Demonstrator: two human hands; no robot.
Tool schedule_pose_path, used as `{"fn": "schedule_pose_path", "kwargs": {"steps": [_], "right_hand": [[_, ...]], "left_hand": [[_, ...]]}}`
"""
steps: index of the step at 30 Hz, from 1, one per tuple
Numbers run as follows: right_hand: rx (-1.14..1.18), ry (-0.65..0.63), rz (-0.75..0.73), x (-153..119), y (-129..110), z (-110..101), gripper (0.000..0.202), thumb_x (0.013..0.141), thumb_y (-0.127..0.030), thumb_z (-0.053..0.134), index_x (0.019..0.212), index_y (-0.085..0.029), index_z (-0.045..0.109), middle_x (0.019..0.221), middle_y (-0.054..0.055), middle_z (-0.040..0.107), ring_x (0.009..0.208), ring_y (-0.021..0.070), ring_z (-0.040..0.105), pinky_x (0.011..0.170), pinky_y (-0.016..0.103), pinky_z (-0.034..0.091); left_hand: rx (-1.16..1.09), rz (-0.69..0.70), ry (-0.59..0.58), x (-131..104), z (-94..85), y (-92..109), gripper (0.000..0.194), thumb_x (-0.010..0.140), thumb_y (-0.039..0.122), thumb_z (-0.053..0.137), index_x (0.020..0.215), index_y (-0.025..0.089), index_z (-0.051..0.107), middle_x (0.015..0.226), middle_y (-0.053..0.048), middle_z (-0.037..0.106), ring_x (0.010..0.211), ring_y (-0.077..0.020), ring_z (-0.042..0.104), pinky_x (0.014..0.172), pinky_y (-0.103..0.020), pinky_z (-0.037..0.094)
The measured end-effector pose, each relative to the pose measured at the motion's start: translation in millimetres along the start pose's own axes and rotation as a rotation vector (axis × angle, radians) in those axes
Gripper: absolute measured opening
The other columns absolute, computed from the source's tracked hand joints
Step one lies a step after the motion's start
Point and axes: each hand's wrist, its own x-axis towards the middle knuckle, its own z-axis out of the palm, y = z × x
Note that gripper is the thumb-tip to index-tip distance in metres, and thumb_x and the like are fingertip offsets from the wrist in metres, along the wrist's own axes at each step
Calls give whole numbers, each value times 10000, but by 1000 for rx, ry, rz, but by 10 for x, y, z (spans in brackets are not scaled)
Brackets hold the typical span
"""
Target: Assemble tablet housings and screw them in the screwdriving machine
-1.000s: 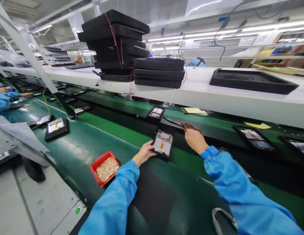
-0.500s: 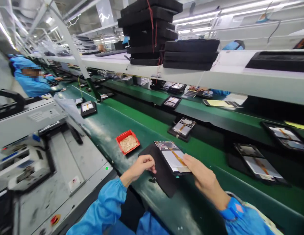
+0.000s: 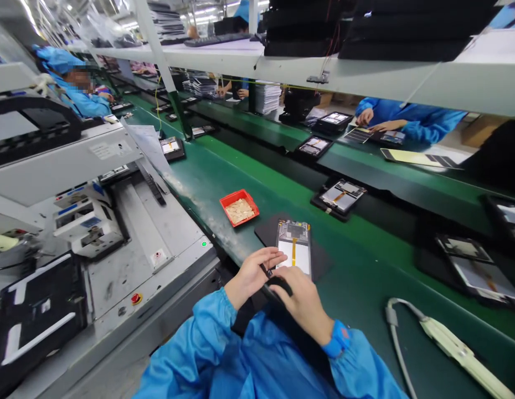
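An opened tablet-like device (image 3: pixel 294 246) with a pale battery area and an orange ribbon lies on a black foam pad (image 3: pixel 322 255) on the green bench. My left hand (image 3: pixel 256 272) is at the near left edge of the device, fingers curled against a small black item (image 3: pixel 266 271). Close beside it, my right hand (image 3: pixel 303 296) is bent round a dark object (image 3: pixel 281 286) at the device's near end; its shape is partly hidden by the fingers. A red tray (image 3: pixel 240 208) of small tan pieces sits beyond my left hand.
A grey machine (image 3: pixel 128 277) stands at the left. More opened devices (image 3: pixel 343 197) lie along the dark line beyond the bench. A pale handheld tool (image 3: pixel 461 349) with a cable is at the right. Across the line are a person's hands (image 3: pixel 380 122); another person (image 3: pixel 81 94) sits far left.
The device now lies upright in view on the pad, where my right hand was holding it tilted. Both hands have come together at its near end. The view has shifted, revealing the pale tool.
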Motion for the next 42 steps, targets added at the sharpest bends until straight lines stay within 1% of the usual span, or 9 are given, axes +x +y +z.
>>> {"fn": "schedule_pose_path", "kwargs": {"steps": [3,5,8,10,13,16,27,34,42], "right_hand": [[200,31,103,111,-112,171,138,900,-365,631,922,-240,685,925,70,692,874,245,629,800,390,505],[376,59,285,153,-75,211,163,873,-376,656,845,-220,692,797,52,682,747,213,614,714,353,493],[793,66,599,171,19,186,291,777,-456,748,789,-170,694,638,23,630,570,146,532,560,282,431],[1069,55,719,164,52,166,367,705,-487,808,774,-148,685,642,19,616,554,116,507,526,248,400],[1308,32,742,144,51,194,383,676,-474,847,721,-151,647,660,2,575,584,96,482,544,228,389],[1433,-5,713,123,34,271,383,705,-472,837,689,-157,620,649,-14,528,580,87,429,556,228,371],[1311,27,683,97,16,338,408,730,-515,810,685,-157,619,645,-8,537,585,90,433,547,221,333],[1361,21,659,83,8,391,397,755,-502,795,667,-160,614,639,-10,531,570,86,427,549,224,335],[1195,44,629,78,3,432,375,762,-503,783,722,-160,636,642,-5,557,570,93,439,545,231,322]], "left_hand": [[57,47,-19,-19,76,-13,287,839,324,664,1039,118,662,1158,-178,689,1209,-317,604,960,-400,490],[187,106,-19,-67,98,14,304,868,356,622,1073,134,645,1185,-171,671,1186,-306,611,942,-398,492],[644,356,157,-215,86,46,265,878,320,610,1108,190,623,1151,-121,659,1057,-256,633,906,-384,482],[994,559,284,-336,74,33,155,897,281,583,1021,213,644,1020,-78,662,937,-220,620,883,-359,462],[1303,679,242,-464,88,-25,164,936,241,510,899,225,669,883,-55,643,851,-211,595,827,-333,447],[1387,686,167,-488,121,-76,192,935,208,503,914,226,693,893,-62,656,848,-214,605,792,-321,450],[1538,616,168,-508,125,-50,220,933,166,507,914,202,723,856,-39,679,789,-176,628,732,-285,460],[1650,598,171,-526,123,-24,226,951,173,486,886,198,701,852,-30,674,792,-168,629,732,-276,463],[1814,532,198,-554,137,12,212,939,172,485,869,208,683,841,-22,663,776,-171,626,706,-281,453]]}}
